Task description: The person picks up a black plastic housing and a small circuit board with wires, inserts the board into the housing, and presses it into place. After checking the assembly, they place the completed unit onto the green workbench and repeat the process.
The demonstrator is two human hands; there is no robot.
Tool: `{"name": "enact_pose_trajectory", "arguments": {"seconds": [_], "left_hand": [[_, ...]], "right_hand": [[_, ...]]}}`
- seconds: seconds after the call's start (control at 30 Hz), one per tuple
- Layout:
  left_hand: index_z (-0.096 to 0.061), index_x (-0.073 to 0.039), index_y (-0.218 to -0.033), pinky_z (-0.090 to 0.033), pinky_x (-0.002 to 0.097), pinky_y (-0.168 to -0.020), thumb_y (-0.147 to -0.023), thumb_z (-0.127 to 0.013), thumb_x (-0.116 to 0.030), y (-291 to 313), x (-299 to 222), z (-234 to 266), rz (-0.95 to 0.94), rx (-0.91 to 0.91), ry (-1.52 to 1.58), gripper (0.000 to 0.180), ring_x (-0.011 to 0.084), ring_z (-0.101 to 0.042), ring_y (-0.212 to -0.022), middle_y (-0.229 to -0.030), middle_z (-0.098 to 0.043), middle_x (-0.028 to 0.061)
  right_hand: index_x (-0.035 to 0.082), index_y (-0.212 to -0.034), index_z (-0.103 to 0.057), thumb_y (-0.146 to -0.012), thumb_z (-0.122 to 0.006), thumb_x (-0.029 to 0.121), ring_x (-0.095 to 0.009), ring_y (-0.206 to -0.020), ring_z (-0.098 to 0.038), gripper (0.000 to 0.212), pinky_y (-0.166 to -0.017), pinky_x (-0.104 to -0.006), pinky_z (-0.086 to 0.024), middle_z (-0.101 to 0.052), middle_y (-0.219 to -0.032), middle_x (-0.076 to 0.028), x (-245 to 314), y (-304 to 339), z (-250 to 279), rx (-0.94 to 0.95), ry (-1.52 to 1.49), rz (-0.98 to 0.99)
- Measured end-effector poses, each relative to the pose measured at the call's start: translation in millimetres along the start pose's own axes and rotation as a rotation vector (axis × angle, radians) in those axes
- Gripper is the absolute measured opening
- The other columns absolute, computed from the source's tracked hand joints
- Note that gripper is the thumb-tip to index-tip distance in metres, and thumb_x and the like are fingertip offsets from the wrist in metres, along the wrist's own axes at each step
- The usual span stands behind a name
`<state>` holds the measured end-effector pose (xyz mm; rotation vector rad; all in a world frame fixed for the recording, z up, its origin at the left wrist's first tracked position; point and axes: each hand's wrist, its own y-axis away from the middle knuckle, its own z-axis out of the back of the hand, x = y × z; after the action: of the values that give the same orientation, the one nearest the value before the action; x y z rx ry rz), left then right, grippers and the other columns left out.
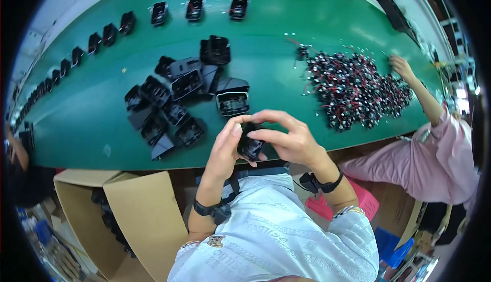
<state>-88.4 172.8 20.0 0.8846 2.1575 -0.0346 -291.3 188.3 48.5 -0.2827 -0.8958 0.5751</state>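
Between both hands, just off the table's near edge, is a black plastic housing point(250, 146) with an open, box-like shape. My left hand point(225, 146) grips its left side, thumb near the top. My right hand point(289, 136) holds the other side, with thumb and forefinger at its upper part; whether a small part is pinched there I cannot make out. Just beyond my hands lies another open black housing point(232, 103) with a pale rim. To its left is a loose heap of similar black housings point(186, 83), some tilted or overlapping.
A large pile of small parts with red and black wires point(353, 90) covers the right of the green table point(271, 51). Housings point(195, 8) stand in a row along the far edge. A co-worker's hand point(401, 67) touches the pile. A cardboard box point(146, 225) stands below, left.
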Motion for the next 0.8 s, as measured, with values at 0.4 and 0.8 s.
{"name": "enact_pose_trajectory", "arguments": {"seconds": [0.4, 0.8], "left_hand": [[-0.044, -0.004, -0.126, -0.055, 0.0311, -0.063, -0.099, -0.059, -0.012, -9, 0, 3, 0.003, 0.203, 0.077, 0.032, 0.0207, -0.066, -0.073, -0.117, -0.061, 0.0213], [-0.048, 0.0, -0.13, -0.054, 0.0319, -0.066, -0.099, -0.056, -0.014, -12, 9, 4, -0.069, 0.157, -0.099, 0.035, 0.0207, -0.065, -0.076, -0.117, -0.062, 0.0198]], "right_hand": [[0.01, -0.11, -0.072, -0.085, -0.073, 0.012, -0.035, -0.097, -0.069, 0.026, -0.084, -0.0447, -0.056, -0.068, -0.113, -0.012, -67, -88, 135, 0.293, 0.746, -0.35], [0.006, -0.122, -0.062, -0.085, -0.074, 0.006, -0.023, -0.075, -0.068, 0.039, -0.069, -0.0359, -0.054, -0.071, -0.094, -0.012, -97, -83, 117, 0.269, 0.361, -0.556]]}}
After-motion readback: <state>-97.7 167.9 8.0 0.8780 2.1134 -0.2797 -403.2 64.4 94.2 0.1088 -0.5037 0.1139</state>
